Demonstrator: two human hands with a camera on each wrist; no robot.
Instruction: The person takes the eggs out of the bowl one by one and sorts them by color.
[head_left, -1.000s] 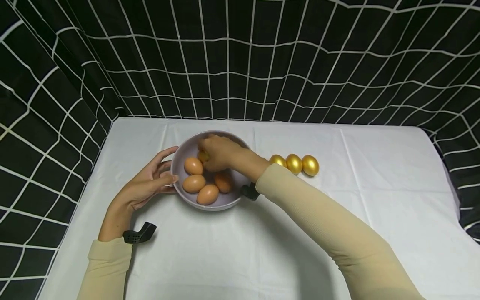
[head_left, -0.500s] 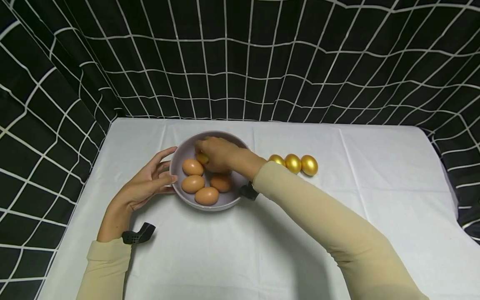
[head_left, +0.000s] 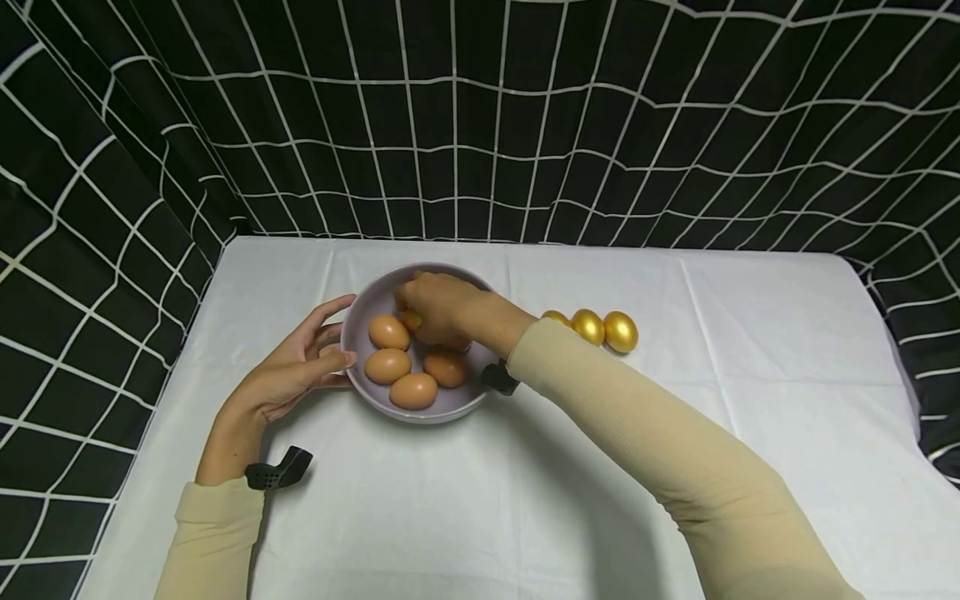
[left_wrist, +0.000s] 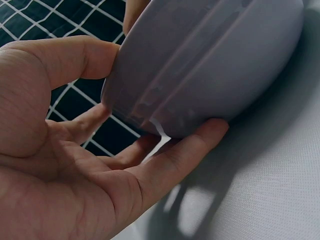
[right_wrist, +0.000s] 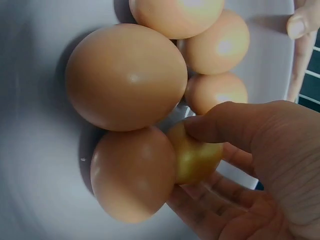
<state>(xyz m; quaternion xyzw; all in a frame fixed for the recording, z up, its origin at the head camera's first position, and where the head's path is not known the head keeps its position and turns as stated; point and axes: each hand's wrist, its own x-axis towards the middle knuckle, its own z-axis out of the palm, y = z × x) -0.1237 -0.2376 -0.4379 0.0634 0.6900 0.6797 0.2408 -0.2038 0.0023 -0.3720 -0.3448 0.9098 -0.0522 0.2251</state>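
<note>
Golden egg (right_wrist: 197, 160) and right hand (head_left: 442, 308) meet inside the bowl (head_left: 375, 302), in its far half as the head view shows it. The thumb lies over one side of the golden egg and the fingers pass round the other, so the hand pinches it. The hand comes in over the bowl's right rim, and the egg lies at the fingertips, on the hand's left side, mostly covered in the head view. In the right wrist view it borders on one of five brown eggs (head_left: 414, 391); whether the two touch I cannot tell. Four of these show plainly from the head, grouped toward the bowl's left and near sides.

The bowl stands on the white tabletop (head_left: 465, 500), left of the middle and closer to the far edge than to the near one. At its left side the left hand (head_left: 300, 367) holds it, thumb at the rim and the other fingers spread along the outer wall, reaching low toward the cloth.

Three more golden eggs (head_left: 588, 327) lie side by side on the tabletop to the right of the bowl, the leftmost partly hidden behind the right sleeve (head_left: 652, 450). Beyond the far edge hangs a dark backdrop (head_left: 480, 125) with white grid lines.
</note>
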